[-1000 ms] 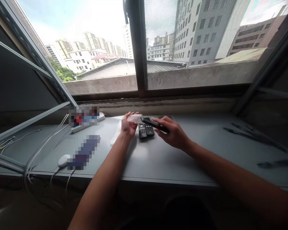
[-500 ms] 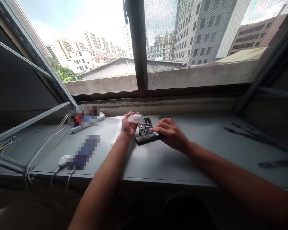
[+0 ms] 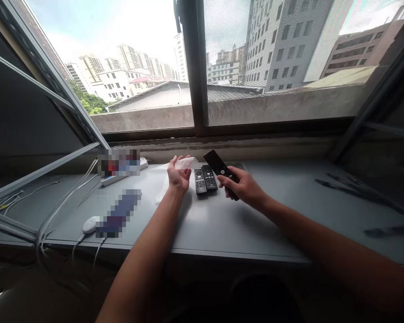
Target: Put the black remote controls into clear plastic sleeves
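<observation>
My right hand [image 3: 240, 184] grips a black remote control [image 3: 218, 167], raised above the desk and tilted, with its buttons facing up. Two more black remotes lie side by side on the desk between my hands: a left one [image 3: 199, 181] and a right one [image 3: 209, 177]. My left hand [image 3: 179, 176] is palm up to the left of them, its fingers curled on a translucent plastic bag [image 3: 187, 162]. Part of the bag hangs behind that hand and forearm, down toward the desk.
On the left of the grey desk [image 3: 202, 233] are a white power strip [image 3: 143, 163], a blurred-out dark flat object [image 3: 119, 213], a round white charger [image 3: 89, 225] and several cables [image 3: 59, 199]. Dark pens or cords [image 3: 350, 190] lie at right. A window frame [image 3: 198, 89] rises behind.
The remote in my right hand has turned from lying low across the other two, underside up, to a raised tilt with its buttons showing. My left hand has shifted slightly left and up.
</observation>
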